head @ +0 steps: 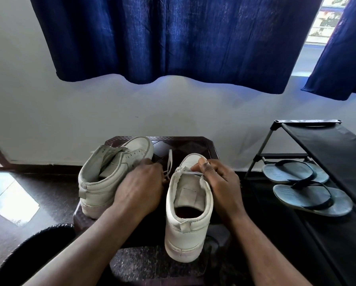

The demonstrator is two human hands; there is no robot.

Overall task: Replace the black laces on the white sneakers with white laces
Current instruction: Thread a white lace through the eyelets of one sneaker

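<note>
White sneakers (186, 205); white lace (169, 162); navy curtain (173, 38)

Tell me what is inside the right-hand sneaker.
Inside the sneaker, its pale tongue with a square label and a dark hollow below show. The toe end is covered by the tongue and the right hand pinching the lace.

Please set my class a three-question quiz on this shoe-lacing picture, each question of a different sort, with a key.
1. True or false: the flip-flops lie on the table.
2. Multiple choice: the lace that the right hand pinches is A black, B white, C blue.
3. Short answer: what hangs on the wall above the sneakers?

Key: 1 false, they lie on the shoe rack; 2 B; 3 a blue curtain.
</note>
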